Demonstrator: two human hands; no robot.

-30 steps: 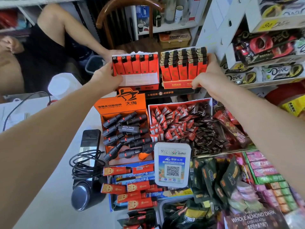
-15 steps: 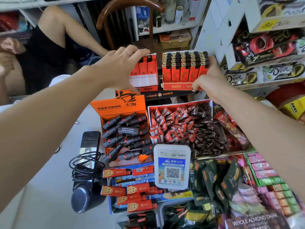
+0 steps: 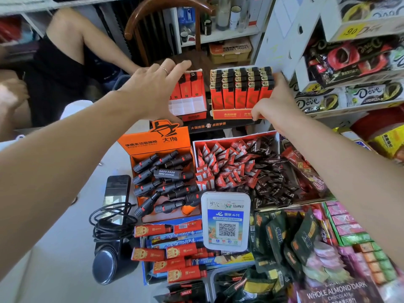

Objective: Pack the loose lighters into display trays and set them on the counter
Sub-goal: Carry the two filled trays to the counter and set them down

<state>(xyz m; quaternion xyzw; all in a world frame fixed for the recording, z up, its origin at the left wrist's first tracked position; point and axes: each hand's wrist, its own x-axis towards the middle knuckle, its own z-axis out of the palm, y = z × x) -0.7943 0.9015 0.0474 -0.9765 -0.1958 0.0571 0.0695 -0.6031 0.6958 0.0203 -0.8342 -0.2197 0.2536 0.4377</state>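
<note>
Two orange display trays stand side by side on a black stand [image 3: 209, 125] at the back of the counter. The left tray [image 3: 193, 108] holds a few orange lighters in its back row, and its white front slots are empty. The right tray [image 3: 231, 114] is packed with orange lighters [image 3: 240, 90] with black and gold tops. My left hand [image 3: 150, 90] hovers spread over the left tray, fingers straight above its top and thumb low by its base. My right hand [image 3: 275, 106] grips the right tray's right end, thumb on the front wall and fingers behind.
In front stand an orange box of black torch lighters [image 3: 161, 178], a red box of wrapped chocolates [image 3: 240, 167] and a QR payment sign [image 3: 226, 221]. Loose red lighters [image 3: 175, 252] lie in a blue box. Dove shelves [image 3: 349, 95] crowd the right; a person [image 3: 61, 68] sits back left.
My left hand has released the left tray's side and now opens above it. Both trays sit slightly lower in view on the stand. My right hand keeps its grip.
</note>
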